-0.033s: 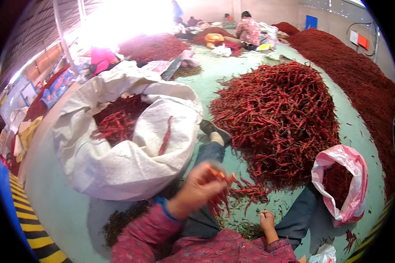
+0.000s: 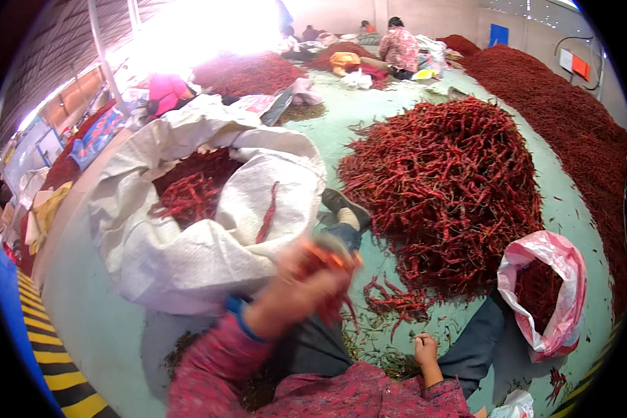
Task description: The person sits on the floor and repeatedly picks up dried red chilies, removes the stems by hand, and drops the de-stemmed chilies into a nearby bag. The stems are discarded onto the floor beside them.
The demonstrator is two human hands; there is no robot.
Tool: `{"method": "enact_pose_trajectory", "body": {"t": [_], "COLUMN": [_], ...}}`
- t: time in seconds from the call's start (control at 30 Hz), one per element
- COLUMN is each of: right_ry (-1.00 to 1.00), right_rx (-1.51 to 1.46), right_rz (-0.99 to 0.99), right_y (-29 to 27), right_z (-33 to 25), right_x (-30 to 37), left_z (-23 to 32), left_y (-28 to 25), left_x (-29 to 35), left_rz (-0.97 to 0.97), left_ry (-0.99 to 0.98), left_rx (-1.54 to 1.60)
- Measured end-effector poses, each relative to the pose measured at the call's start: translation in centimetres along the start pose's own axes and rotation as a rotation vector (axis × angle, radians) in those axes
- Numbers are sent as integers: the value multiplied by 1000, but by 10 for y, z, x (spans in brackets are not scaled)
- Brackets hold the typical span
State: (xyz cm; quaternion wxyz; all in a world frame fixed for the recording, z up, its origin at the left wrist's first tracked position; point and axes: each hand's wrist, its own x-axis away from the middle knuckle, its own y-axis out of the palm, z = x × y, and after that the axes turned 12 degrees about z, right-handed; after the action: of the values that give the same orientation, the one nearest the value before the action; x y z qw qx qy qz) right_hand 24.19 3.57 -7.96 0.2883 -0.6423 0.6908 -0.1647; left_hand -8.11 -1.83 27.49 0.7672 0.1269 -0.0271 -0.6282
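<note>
The wearer's red patterned jacket (image 2: 341, 391) fills the lower edge, and a white plastic bag (image 2: 517, 404) lies just right of it. The right hand (image 2: 426, 350) is low, beside the wearer's right leg, its fingers partly curled; whether they grip anything is too small to tell. The left hand (image 2: 296, 289), blurred and raised in front of the white woven sack, is closed around a bunch of red chilies (image 2: 332, 310) whose tips hang below the fingers. The two hands are well apart. Between the legs, greenish stem scraps (image 2: 390, 359) litter the pale green floor (image 2: 327, 132), with a small cluster of loose chilies (image 2: 399, 302) just beyond them. To the right, a pink-and-white sack (image 2: 570, 292) stands open with dark red chilies inside. On the left, the wide-mouthed white woven sack (image 2: 181, 268) holds more chilies (image 2: 191, 198), and a single chili (image 2: 266, 216) lies on its folded side. Past the wearer's dark shoe (image 2: 348, 209) rises a large chili heap (image 2: 446, 188). Farther off, a long dark-red heap (image 2: 550, 104) runs along the right, and a person in a patterned top (image 2: 398, 49) sits near other piles.
</note>
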Motion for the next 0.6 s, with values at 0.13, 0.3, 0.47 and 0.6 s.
{"method": "enact_pose_trajectory", "body": {"t": [0.13, 0.3, 0.47, 0.6], "right_ry": [123, 193, -19, 38], "right_rx": [-84, -143, -71, -57], "right_rz": [-20, -132, 87, -24], "right_y": [3, 5, 5, 1], "right_z": [7, -19, 2, 4], "right_x": [2, 7, 5, 5], "left_z": [88, 138, 125, 39], "left_y": [-70, -214, -145, -48], "left_x": [-38, -40, -55, -10], "left_rz": [567, 769, 579, 391], "left_ry": [894, 627, 721, 765], "left_rx": [-798, -2126, -1375, -1203]}}
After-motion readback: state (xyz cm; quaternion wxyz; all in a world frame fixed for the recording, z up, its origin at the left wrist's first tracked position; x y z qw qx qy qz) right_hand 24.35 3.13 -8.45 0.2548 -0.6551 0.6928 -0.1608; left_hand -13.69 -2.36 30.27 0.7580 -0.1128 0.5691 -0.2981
